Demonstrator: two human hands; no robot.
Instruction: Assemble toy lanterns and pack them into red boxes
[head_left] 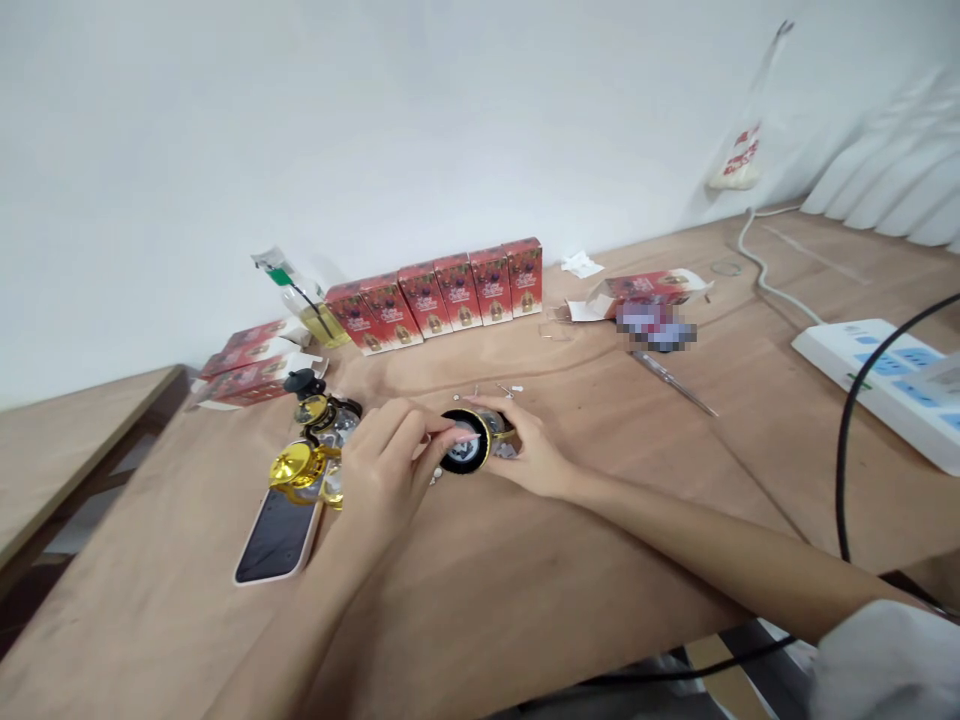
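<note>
My right hand [525,445] grips a small round gold-rimmed ornament [466,441] with a black face, held just above the wooden table [525,570]. My left hand [390,465] is closed in a pinch on a thin pale stick-like tool [463,441] whose tip lies across the ornament's face. Beside my left hand lie more gold and glass ornament parts [311,450]. A phone [279,532] lies face up under their near edge.
A row of red boxes [442,295] stands along the wall, with more red boxes [251,370] lying flat at the left. A small bottle of yellow liquid [311,310], a screwdriver [671,380], small screws [506,388], a white power strip [885,385] and a black cable [844,470] are around.
</note>
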